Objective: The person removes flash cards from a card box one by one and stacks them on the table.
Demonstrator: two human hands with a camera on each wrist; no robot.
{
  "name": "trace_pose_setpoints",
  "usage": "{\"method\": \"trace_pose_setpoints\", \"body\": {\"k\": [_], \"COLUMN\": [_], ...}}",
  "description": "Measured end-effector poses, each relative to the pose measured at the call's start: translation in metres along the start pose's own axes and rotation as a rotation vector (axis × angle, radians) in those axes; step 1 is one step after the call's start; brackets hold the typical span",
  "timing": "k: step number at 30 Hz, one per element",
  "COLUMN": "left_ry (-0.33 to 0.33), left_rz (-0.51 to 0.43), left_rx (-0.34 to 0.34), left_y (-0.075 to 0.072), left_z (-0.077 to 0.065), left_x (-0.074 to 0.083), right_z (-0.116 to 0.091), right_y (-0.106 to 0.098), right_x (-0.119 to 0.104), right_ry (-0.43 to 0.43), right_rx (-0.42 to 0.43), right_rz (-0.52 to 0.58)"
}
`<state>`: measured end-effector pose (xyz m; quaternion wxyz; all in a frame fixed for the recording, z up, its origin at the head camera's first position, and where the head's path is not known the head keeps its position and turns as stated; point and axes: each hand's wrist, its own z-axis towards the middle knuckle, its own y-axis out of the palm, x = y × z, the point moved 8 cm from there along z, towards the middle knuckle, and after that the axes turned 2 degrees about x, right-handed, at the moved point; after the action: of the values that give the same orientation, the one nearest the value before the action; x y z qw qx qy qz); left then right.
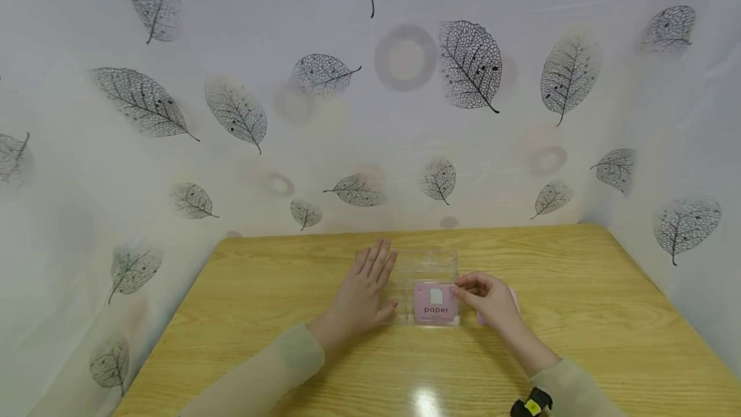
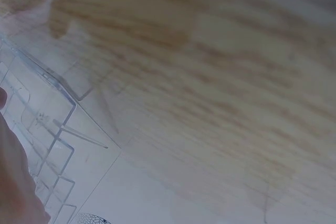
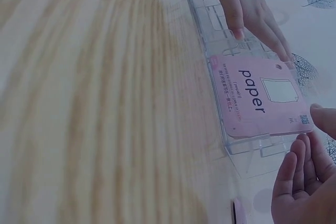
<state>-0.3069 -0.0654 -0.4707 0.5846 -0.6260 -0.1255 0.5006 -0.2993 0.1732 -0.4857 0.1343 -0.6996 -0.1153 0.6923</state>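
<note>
A pink flashcard (image 1: 437, 302) printed with "paper" and a white sheet lies over the right part of a clear plastic organizer (image 1: 429, 256). Thumb and fingers of my right hand (image 1: 489, 301) pinch the card's upper right corner; the right wrist view shows the thumb above its edge and the fingertips below. My left hand (image 1: 361, 291) rests with straight fingers across the organizer's left side, covering part of it. In the left wrist view only a blurred edge of that hand (image 2: 16, 177) shows, beside the organizer's clear compartments (image 2: 52, 156).
Another pink item (image 1: 514, 301) lies on the wooden table (image 1: 579, 314), partly hidden behind my right hand. A black band with a yellow square (image 1: 531, 404) is on the right wrist. Behind the table hangs a white leaf-patterned sheet (image 1: 393, 147).
</note>
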Motion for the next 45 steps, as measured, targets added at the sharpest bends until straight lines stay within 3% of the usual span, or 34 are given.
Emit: {"method": "trace_pose_setpoints", "body": {"k": [28,45], "left_ry": [0.0,0.007], "left_rz": [0.018,0.013], "left_rx": [-0.011,-0.021], "left_y": [0.0013,-0.0001], "left_z": [-0.0009,-0.0007], "left_x": [0.001,0.0007], "right_z": [0.0016,0.0001], "right_y": [0.0003,0.0], "right_x": [0.001,0.0007], "right_ry": [0.025,0.037], "right_rx": [0.033,0.032], "right_rz": [-0.071,-0.051]}}
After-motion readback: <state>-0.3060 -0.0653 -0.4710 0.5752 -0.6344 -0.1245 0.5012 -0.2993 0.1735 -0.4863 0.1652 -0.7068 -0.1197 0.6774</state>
